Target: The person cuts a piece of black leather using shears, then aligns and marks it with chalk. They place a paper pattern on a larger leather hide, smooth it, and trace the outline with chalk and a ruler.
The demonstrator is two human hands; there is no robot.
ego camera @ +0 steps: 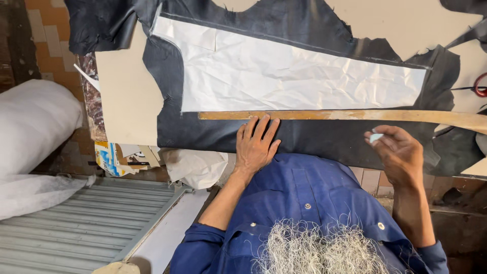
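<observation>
At nine o'clock, far left: white stuffed sack, bulging, resting above a grey corrugated metal sheet that fills the eight o'clock corner.

Next rightward, at ten o'clock: beige table, its bare corner showing; below its edge, a stack of printed cardboard and paper scraps and a crumpled white bag.

Centre, from eleven to three o'clock: black fabric, spread flat on the table with ragged edges at the far right. Lying on it, a white paper pattern piece, long, creased, tapering toward three o'clock.

Just below the pattern's lower edge: wooden ruler, long and worn, laid across the fabric from centre to the right border, touching or nearly touching the paper edge.

At six o'clock of centre: left hand, palm down on the black fabric, fingers spread moderately wide and flat, fingertips reaching the ruler's near edge; holds nothing.

Bottom centre: blue buttoned shirt, worn by the person.

At four o'clock: right hand, raised just above the fabric below the ruler, thumb and fingertips pinched narrow on a small pale piece of tailor's chalk.

At three o'clock, right border: red-handled scissors, partly cut off by the frame, lying on the table beyond the fabric.
</observation>
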